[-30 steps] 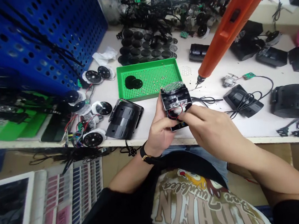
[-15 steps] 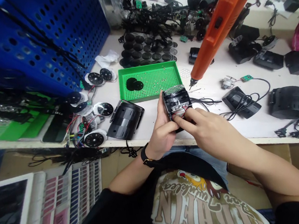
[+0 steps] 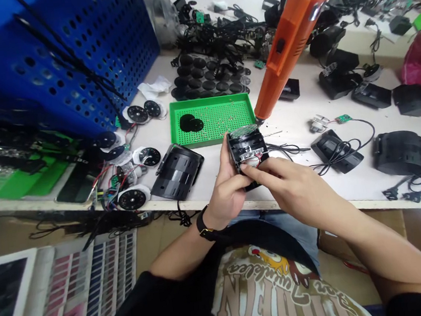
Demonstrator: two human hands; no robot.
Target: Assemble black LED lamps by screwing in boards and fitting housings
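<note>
My left hand (image 3: 225,193) grips a small black housing (image 3: 246,146) from its left side and holds it just above the table's front edge. The housing has a clear part and red wires inside. My right hand (image 3: 289,188) reaches in from the right, its forefinger and thumb pinched at the red wires on the housing's near face. An orange electric screwdriver (image 3: 285,40) hangs tilted over the table, its tip just behind the housing.
A green perforated tray (image 3: 224,113) with black discs and small screws lies behind the housing. A black cover (image 3: 177,171) lies to the left, a blue perforated crate (image 3: 70,57) at far left. Black housings, cables and round discs crowd the white table (image 3: 296,112). Other people's hands show at the far edge.
My right hand's fingers have shifted up onto the housing's near face. The view has drifted, so the orange screwdriver appears further left and its tip closer to the housing.
</note>
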